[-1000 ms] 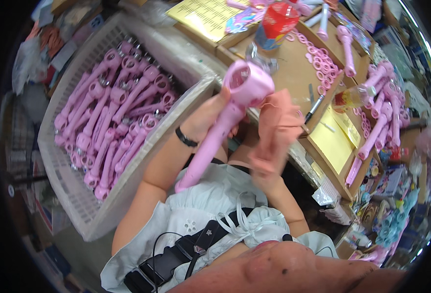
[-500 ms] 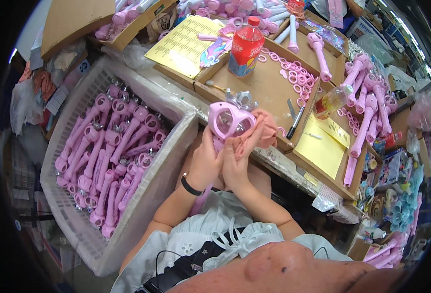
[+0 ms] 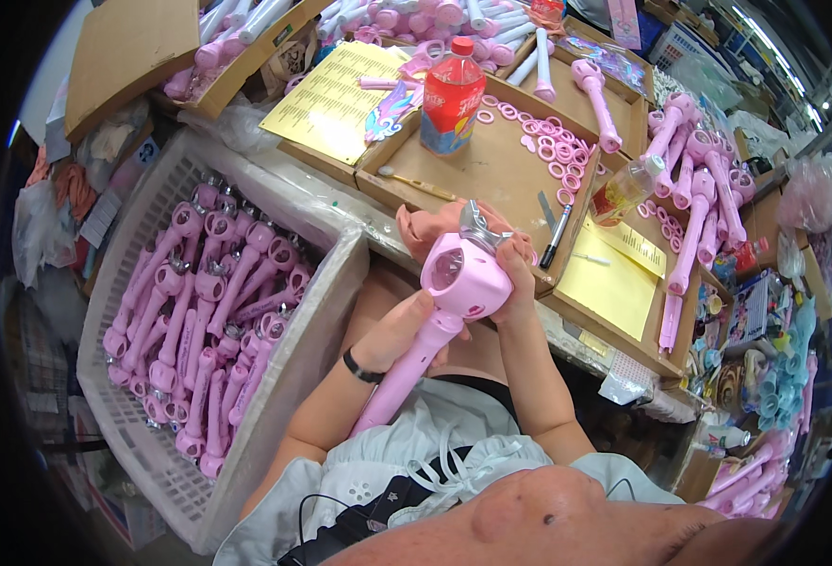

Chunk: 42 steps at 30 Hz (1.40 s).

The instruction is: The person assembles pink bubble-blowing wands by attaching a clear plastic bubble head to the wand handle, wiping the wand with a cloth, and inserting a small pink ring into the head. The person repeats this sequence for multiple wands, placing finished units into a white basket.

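A pink toy wand [image 3: 411, 366] slants across my lap, its round head with clear windows pointing away from me. My left hand [image 3: 392, 332] is wrapped round the wand just below the head. At the head's far right side, my right hand [image 3: 517, 281] presses a peach cloth [image 3: 423, 229] behind and against the silver, gem-shaped top [image 3: 478, 223]. Part of the cloth is hidden by the wand head, and the left fingertips are partly out of sight behind the handle.
To my left stands a white plastic crate [image 3: 293, 415] full of similar pink wands. Ahead, a cardboard tray [image 3: 501, 184] holds pink rings, a red-labelled bottle [image 3: 453, 99], a brush [image 3: 416, 182] and a marker [image 3: 556, 236]. More wands [image 3: 694, 208] lie at the right.
The wand has turned in my left hand, so its head now shows another side. The cloth has shifted from the head's right side to behind it, and my right hand has moved rightward.
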Each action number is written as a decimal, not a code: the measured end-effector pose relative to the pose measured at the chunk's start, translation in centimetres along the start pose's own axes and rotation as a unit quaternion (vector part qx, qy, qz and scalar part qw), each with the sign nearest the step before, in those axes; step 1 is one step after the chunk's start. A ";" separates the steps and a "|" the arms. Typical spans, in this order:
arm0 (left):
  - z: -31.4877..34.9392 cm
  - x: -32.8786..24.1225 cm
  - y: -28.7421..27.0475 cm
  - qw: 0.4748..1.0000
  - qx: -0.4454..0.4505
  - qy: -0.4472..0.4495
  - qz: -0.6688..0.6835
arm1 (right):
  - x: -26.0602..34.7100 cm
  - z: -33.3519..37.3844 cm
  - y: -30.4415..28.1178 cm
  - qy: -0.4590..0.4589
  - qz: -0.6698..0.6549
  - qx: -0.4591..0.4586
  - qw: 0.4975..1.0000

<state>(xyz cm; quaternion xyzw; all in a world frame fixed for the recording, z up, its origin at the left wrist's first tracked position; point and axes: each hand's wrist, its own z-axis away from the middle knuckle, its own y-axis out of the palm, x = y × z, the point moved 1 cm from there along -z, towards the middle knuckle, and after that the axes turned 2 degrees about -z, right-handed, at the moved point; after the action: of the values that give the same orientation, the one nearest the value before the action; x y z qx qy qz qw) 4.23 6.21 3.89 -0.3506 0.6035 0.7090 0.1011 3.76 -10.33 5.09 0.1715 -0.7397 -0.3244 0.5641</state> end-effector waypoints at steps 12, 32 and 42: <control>-0.1 0.1 0.5 0.926 -0.136 0.100 -0.338 | 1.9 0.0 0.7 0.037 -0.034 0.180 0.982; -1.1 -0.7 0.6 0.856 -0.230 0.237 -0.398 | -5.2 6.2 2.7 -0.043 0.220 -0.103 0.969; -1.5 -0.3 0.6 0.710 -0.269 0.243 -0.604 | -2.0 0.8 1.0 -0.067 0.116 -0.228 0.964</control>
<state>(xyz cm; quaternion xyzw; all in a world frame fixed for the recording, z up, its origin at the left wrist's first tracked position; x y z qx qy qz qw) 4.67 4.80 4.50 -0.8129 0.0506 0.5193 0.2589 3.70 -8.14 4.22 -0.0710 -0.6971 -0.4280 0.5708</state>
